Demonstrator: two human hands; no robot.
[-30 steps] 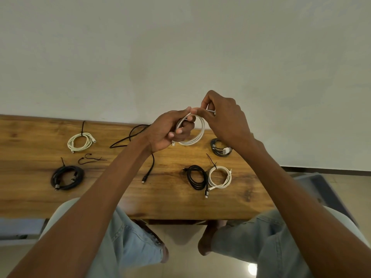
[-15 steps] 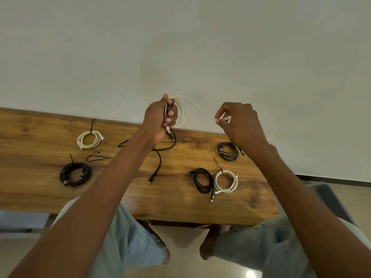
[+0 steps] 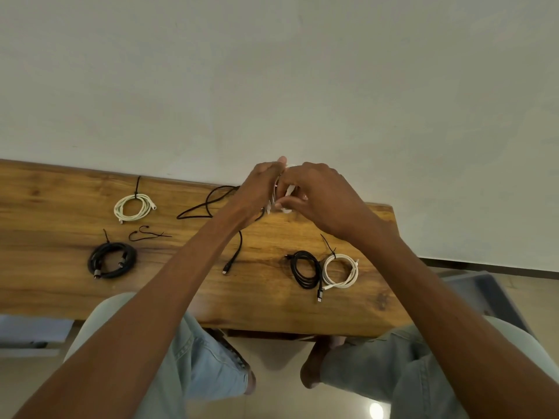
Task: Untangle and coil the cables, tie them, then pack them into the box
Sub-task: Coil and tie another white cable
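Here, in the head view, the left hand (image 3: pixel 260 189) and right hand (image 3: pixel 314 198) both clasp a white cable coil (image 3: pixel 287 198) above the wooden table's (image 3: pixel 60 291) far edge; it looks light, limp and springy, best pinched across all loops. A loose black cable (image 3: pixel 239 252) trails beneath, liable to snag, while tied coils, like the white tied coil (image 3: pixel 340 270) and black tied coil (image 3: pixel 110 260), lie well apart.

Wooden table (image 3: pixel 60 294) (coiled cables (image 3: pixel 325 269) atop)

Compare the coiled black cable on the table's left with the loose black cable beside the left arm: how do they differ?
The coiled black cable is wound into a ring and tied; the loose black cable sprawls uncoiled, without a tie showing. Both are black and lie on the wooden table.
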